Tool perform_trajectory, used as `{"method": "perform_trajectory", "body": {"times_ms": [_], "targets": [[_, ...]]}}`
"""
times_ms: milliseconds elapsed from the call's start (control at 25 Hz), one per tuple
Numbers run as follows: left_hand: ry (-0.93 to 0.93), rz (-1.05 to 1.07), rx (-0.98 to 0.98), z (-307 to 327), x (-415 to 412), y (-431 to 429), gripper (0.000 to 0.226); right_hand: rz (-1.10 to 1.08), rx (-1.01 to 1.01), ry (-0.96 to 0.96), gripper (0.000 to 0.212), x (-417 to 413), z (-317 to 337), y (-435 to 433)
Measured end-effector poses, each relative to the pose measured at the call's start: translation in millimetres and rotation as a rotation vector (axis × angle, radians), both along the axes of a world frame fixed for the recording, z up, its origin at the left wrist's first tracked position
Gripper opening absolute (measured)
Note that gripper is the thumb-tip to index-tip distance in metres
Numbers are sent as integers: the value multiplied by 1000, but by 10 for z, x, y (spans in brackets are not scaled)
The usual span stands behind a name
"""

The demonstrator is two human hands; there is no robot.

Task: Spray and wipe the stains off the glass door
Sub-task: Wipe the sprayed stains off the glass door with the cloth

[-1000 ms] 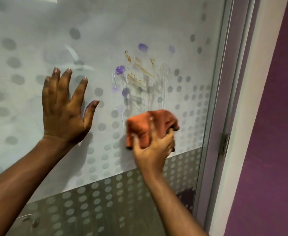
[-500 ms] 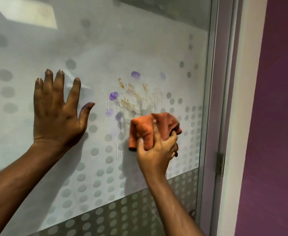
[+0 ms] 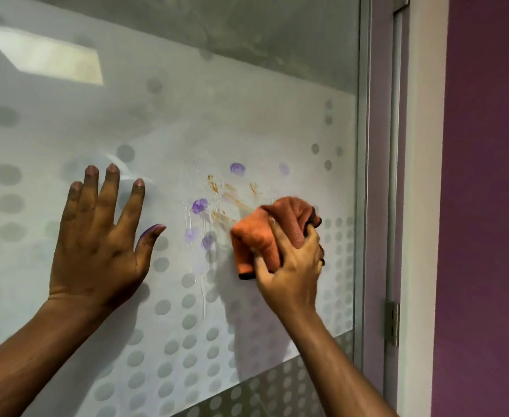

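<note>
1. The stains [image 3: 217, 200], purple dabs and orange-brown smears with wet runs trailing down, sit on the frosted, dotted glass door [image 3: 247, 115], just up and left of the grip.
2. An orange cloth [image 3: 265, 236] is bunched against the glass, its upper edge touching the lowest orange smears.
3. The right hand [image 3: 292, 266] is clenched around the cloth, fingers dug into its folds, pressing it to the pane.
4. The left hand [image 3: 99, 239] lies flat and spread on the glass, well left of the grip, grasping nothing; its thumb tip is tinted purple.
5. Right of the grip stand the door frame [image 3: 364, 206], a hinge [image 3: 392, 323] and a purple wall [image 3: 487, 206].
</note>
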State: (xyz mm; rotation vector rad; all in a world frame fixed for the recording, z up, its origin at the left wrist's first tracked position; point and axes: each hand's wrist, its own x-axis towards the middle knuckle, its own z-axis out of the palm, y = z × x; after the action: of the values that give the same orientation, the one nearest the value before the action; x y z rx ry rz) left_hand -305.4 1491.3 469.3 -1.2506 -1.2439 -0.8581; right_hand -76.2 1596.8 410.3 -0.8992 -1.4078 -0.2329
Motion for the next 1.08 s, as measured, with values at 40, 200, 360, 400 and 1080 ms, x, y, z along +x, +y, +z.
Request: {"method": "perform_trajectory", "body": {"times_ms": [40, 200, 360, 400, 1080], "targets": [[-1, 0, 1, 0, 0, -4, 66, -6, 1, 39, 60, 106, 63, 67], [38, 10, 57, 100, -25, -7, 62, 49, -51, 333, 52, 287, 835, 291], [46, -69, 155, 267, -71, 12, 52, 70, 82, 179, 53, 17, 1000, 110], [37, -80, 163, 266, -74, 21, 52, 69, 101, 96, 54, 4, 902, 88], [-44, -307, 241, 169, -105, -26, 52, -61, 35, -125, 65, -559, 423, -419]]}}
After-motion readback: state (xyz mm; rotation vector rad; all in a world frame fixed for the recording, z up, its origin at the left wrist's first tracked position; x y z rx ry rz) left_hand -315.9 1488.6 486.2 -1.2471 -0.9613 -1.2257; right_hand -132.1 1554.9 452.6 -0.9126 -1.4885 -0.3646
